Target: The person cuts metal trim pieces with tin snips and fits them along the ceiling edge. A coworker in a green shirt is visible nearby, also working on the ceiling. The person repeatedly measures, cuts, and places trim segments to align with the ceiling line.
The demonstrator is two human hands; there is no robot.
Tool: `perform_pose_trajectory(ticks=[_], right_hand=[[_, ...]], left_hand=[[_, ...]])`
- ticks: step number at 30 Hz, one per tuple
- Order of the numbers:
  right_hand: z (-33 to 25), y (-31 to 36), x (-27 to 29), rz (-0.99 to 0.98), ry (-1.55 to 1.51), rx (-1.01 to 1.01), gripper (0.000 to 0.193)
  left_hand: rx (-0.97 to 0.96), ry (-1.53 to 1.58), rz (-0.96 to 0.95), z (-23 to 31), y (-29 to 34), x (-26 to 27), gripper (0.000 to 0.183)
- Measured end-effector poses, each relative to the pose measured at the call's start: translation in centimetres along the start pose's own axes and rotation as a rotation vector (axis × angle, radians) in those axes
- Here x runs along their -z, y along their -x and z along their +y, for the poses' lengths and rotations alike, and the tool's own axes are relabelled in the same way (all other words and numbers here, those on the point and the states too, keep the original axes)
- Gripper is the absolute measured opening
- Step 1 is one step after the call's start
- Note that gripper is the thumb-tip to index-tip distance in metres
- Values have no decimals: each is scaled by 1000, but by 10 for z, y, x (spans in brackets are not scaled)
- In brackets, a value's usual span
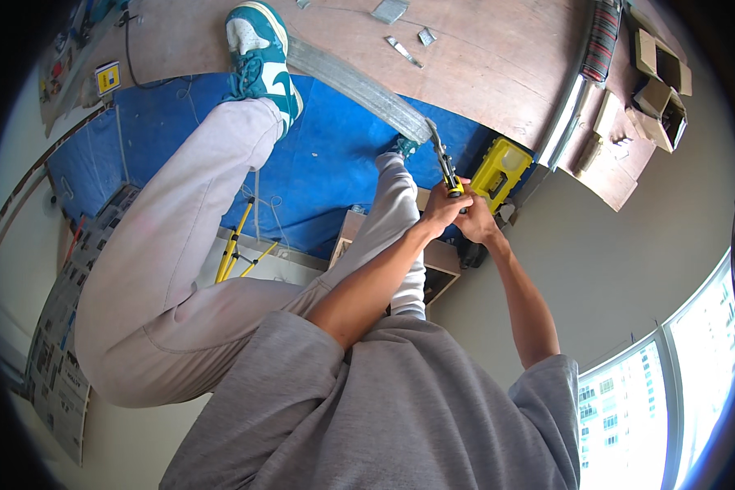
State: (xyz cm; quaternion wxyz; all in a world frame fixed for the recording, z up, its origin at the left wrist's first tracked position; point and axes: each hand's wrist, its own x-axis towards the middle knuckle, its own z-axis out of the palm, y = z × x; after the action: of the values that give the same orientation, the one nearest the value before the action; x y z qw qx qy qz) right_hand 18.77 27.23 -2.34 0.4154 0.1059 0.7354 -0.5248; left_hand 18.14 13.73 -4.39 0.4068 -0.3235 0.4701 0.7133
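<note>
A pair of metal snips (443,159) with black and yellow handles is gripped by both my hands. My left hand (443,206) is closed round the handles, and my right hand (478,220) is closed against the handle ends beside it. The tips of the snips meet the near end of a long grey metal channel (359,90). That channel lies across the edge of a wooden board, its far end next to my left shoe (257,61). Whether the blades are apart cannot be made out.
Metal offcuts (403,51) lie on the wooden board (482,61). Blue sheeting (327,163) hangs below its edge. A yellow case (498,173) stands right of my hands, cardboard boxes (660,69) at far right. A yellow tripod (233,245) is lower left. Windows (629,400) are at lower right.
</note>
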Motion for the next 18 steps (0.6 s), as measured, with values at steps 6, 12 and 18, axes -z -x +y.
perform_pose_trajectory(ticks=[6, 12, 18], right_hand=[[3, 1, -1, 51, 8, -24, 47], [-15, 9, -8, 204, -113, 97, 49], [-33, 14, -4, 143, 19, 7, 46]], left_hand=[[-35, 0, 103, 2, 0, -12, 41], [-1, -80, 114, 8, 4, -12, 44], [25, -95, 25, 20, 10, -4, 40]])
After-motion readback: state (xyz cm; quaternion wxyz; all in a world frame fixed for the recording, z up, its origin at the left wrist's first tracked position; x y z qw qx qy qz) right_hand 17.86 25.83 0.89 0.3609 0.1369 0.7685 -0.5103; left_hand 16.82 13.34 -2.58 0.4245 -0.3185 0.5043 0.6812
